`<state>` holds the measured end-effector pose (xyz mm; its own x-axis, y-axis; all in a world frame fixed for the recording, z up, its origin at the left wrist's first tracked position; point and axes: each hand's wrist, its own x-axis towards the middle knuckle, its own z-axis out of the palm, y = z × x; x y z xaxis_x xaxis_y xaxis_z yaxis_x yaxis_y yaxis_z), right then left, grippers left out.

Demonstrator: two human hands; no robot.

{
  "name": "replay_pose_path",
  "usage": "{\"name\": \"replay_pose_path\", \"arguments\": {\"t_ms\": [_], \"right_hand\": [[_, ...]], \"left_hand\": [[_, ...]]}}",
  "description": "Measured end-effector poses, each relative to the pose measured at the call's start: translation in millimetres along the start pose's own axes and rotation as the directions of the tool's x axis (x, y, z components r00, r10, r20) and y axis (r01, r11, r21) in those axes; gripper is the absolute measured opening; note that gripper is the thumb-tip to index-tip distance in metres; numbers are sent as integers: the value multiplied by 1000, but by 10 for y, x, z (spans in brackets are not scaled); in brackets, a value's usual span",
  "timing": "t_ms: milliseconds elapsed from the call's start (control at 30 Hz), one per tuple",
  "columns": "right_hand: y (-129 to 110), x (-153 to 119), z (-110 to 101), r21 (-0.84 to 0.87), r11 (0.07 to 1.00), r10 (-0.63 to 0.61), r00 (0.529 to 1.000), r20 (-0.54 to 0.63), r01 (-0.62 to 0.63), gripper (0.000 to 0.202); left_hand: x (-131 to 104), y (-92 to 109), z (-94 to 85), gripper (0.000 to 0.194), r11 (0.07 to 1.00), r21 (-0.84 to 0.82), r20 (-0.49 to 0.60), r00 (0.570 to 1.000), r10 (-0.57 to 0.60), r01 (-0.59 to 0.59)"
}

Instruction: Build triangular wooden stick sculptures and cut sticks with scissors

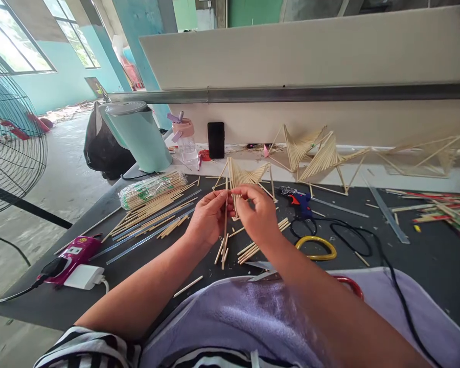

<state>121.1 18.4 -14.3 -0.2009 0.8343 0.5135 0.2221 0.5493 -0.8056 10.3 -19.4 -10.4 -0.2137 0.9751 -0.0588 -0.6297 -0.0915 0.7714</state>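
Observation:
Between thumb and fingers, my left hand [206, 221] pinches a thin wooden stick [226, 230] that stands roughly upright. My right hand [257, 208] is closed, its thumb and forefinger pinching near the stick's upper part, close to the left fingertips. Just behind both hands stands a twisted frame of wooden sticks [246, 173], partly hidden by them. Short cut sticks [249, 250] lie under my right wrist. A blue hot glue gun [301, 203] rests to the right of that hand. Open scissor blades [261, 266] show below my right forearm, which hides their middle.
Loose sticks [149, 212] and a wrapped stick bundle [153, 190] lie left. A magenta power strip [74, 258] sits at the left edge. Behind are a phone [216, 140], a bottle [185, 140] and more stick frames [322, 158]. A black cable [385, 255] runs along the right.

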Motion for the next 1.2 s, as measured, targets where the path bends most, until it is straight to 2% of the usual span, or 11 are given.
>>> {"name": "replay_pose_path", "arguments": {"t_ms": [100,200,333,533,1033,1133,1200], "right_hand": [[26,114,-96,283,938,192,979,61,-201,26],[7,162,-162,411,875,203,964,172,-257,27],[-58,160,-196,465,816,229,930,289,-345,21],[-23,170,-198,436,845,234,947,221,-310,18],[84,175,-195,308,906,251,954,167,-292,17],[128,201,-215,229,936,228,955,188,-269,19],[173,252,-262,113,967,203,960,193,-227,20]], "left_hand": [[-37,38,22,18,996,57,85,994,-72,67],[-73,36,31,18,987,90,140,980,-143,131],[-91,7,34,18,979,91,169,966,-194,181],[-94,8,42,15,974,77,211,951,-225,214],[-41,-22,-41,19,950,140,216,928,-303,278],[-16,-28,-61,21,950,167,206,932,-297,266],[11,-35,-87,22,949,191,190,939,-287,252]]}}
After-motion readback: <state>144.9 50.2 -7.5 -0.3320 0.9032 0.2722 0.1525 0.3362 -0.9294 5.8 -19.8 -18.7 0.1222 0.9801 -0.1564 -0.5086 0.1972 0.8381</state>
